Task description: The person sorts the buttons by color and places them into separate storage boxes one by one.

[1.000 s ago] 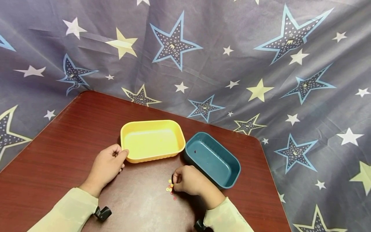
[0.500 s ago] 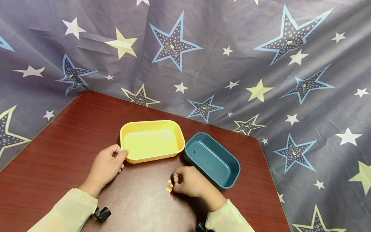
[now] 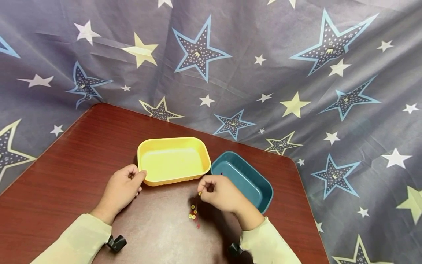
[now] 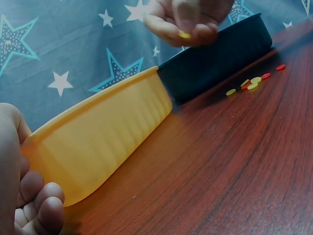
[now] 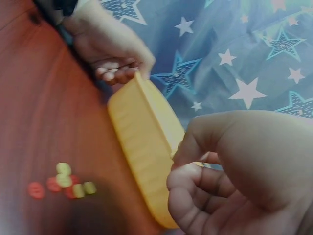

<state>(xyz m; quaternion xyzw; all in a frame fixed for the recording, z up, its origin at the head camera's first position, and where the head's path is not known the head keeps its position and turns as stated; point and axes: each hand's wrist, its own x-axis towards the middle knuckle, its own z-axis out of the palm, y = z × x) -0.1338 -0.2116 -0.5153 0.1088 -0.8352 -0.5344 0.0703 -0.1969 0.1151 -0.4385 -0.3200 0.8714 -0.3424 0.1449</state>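
A yellow disc point(image 3: 199, 193), small and button-like, is pinched between thumb and forefinger of the right hand point(image 3: 219, 192) and is held clear of the table point(image 3: 158, 234); the hand's other fingers are curled and most of the disc is hidden by the fingertips. For this lift to be done well, as judged here, the pinch should be firm but not squeezed, since so thin a piece could be flicked away, and a knock of the knuckles against either rim should be avoided. By the head view, the yellow container point(image 3: 178, 180), smooth and rounded at its corners, is seen between ten and eleven o'clock from the disc. Its near corner is gripped by the left hand point(image 3: 123, 187), at nine o'clock, with thumb at the rim and fingers curled; a light hold should suffice for steadiness. The loose discs point(image 3: 193, 217), yellow and red, are scattered between six and seven o'clock. A dark blue container point(image 3: 250, 183) is set towards two o'clock, partly covered by the right hand.
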